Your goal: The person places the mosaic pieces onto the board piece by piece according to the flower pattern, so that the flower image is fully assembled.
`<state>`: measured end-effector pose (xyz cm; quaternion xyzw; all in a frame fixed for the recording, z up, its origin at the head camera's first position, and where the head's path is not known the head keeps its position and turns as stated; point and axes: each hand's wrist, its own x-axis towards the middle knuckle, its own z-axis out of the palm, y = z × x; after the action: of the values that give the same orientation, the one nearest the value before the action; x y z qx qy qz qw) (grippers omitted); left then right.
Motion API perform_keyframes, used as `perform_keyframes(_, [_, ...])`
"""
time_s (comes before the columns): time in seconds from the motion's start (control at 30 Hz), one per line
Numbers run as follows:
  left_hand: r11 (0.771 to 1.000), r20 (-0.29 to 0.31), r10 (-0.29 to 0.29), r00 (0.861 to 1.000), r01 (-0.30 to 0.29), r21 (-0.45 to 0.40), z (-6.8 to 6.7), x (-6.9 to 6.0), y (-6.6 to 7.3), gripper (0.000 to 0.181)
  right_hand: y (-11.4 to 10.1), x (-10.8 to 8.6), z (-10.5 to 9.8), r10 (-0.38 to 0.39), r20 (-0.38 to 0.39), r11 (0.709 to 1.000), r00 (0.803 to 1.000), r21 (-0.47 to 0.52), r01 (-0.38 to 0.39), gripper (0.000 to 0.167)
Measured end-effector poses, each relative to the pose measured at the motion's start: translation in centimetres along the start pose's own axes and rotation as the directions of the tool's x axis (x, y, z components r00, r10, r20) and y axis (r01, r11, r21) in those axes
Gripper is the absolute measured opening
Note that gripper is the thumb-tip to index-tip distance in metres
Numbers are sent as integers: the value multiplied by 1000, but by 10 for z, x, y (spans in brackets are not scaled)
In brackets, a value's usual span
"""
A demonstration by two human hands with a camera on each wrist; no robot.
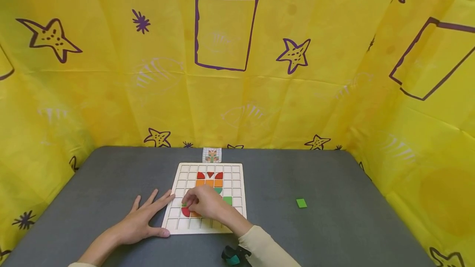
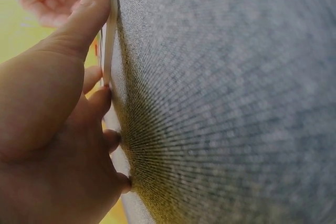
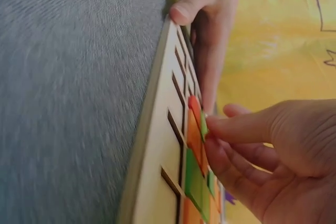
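A pale wooden grid board lies on the table. My right hand is over its left-middle part, pinching a small green tile between thumb and fingers at the board's surface. Just below that tile sits a red rounded tile. Orange tiles, red tiles and a green square tile fill other cells; my right hand hides some of them. With fingers spread and straight, my left hand rests along the board's left edge, thumb at the near corner.
Behind the board lies a small pattern card. A loose green square tile lies on the grey table to the right. A yellow printed cloth hangs behind and beside the table. A black and teal device is by my right wrist.
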<state>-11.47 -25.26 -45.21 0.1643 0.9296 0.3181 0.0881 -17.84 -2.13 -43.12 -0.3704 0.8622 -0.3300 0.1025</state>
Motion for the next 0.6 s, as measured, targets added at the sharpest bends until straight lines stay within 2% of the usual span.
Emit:
perform_keyframes(0.2, [1000, -10, 19, 1000, -19, -2, 0, -1, -2, 98, 9, -10, -15, -45, 46, 999, 998, -7, 45, 13])
perform_keyframes(0.37, [1000, -7, 12, 1000, -12, -5, -1, 0, -3, 97, 20, -19, -27, -86, 34, 996, 996, 27, 85, 10])
perform_keyframes(0.6, [1000, 10, -9, 1000, 9, -9, -1, 1, -2, 98, 37, -38, -48, -21, -24, 997, 999, 71, 22, 12])
